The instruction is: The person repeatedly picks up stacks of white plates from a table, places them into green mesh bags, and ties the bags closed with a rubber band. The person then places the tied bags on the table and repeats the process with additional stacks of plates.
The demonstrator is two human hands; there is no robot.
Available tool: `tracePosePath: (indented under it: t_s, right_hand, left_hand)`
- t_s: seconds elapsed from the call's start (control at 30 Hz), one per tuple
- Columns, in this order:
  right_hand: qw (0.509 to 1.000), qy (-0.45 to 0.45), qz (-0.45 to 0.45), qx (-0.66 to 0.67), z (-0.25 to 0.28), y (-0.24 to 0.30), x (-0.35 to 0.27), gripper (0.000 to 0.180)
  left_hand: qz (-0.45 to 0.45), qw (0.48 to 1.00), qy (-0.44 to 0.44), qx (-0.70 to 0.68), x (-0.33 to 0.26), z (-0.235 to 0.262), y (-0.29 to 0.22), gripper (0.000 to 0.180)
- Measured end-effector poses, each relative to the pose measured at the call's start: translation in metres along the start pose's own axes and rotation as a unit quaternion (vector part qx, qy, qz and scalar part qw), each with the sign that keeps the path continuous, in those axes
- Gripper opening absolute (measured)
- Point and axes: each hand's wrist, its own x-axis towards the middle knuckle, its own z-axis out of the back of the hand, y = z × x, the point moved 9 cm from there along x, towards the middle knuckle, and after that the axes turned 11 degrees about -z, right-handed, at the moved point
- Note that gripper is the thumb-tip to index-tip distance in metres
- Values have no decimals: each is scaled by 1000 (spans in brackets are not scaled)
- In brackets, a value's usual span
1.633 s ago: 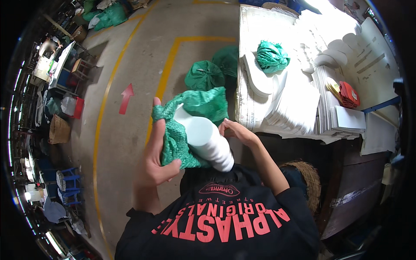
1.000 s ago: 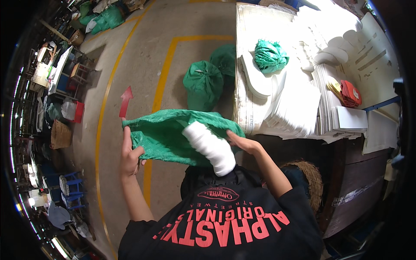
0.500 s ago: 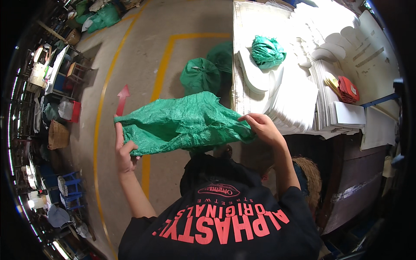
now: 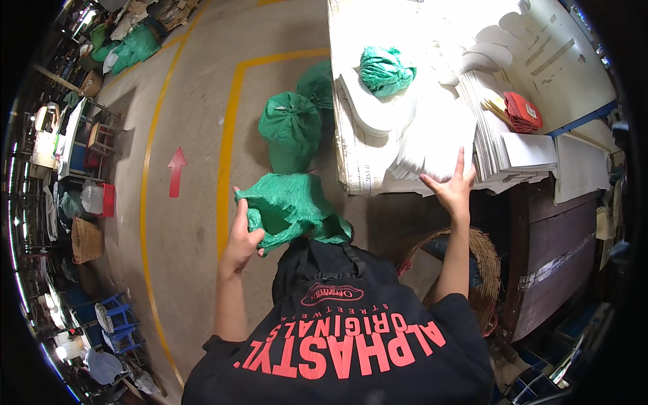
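A crumpled green woven plastic sack (image 4: 297, 199) hangs from my left hand (image 4: 241, 239), whose fingers and thumb are closed on the rim by its mouth. The other end of the sack droops in front of my body. My right hand (image 4: 453, 187) is off the sack, thumb and fingers spread. It is at the front edge of a fanned stack of white pieces (image 4: 435, 135) on the table; whether it touches them I cannot tell. Left of that stack lie long, rounded white pieces (image 4: 361, 111), with a balled-up green bundle (image 4: 387, 71) on top.
The white-covered table (image 4: 344, 155) stands at my right, with white sheet stacks (image 4: 486, 128) and a red packet (image 4: 522, 111). Below it is a wicker basket (image 4: 487, 263). Full green sacks (image 4: 290, 128) stand on the floor beside the table. Yellow lines (image 4: 228, 135) mark the floor.
My right hand has let go of the sack and opened over at the table's white stack. My left hand has moved right with the sack, which now sags, no longer stretched between both hands.
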Motion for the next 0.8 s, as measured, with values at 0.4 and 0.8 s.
tracePosePath:
  t_s: [0.4,0.8]
  right_hand:
    - [911,134,25,390,-10,-79,32,127]
    - [995,-63,-52,-55,-13,-33,14,124]
  left_hand:
    - [-1,1000,21,1,-6,29,-17,105]
    - [-24,999,23,37,-14,27,-14,105]
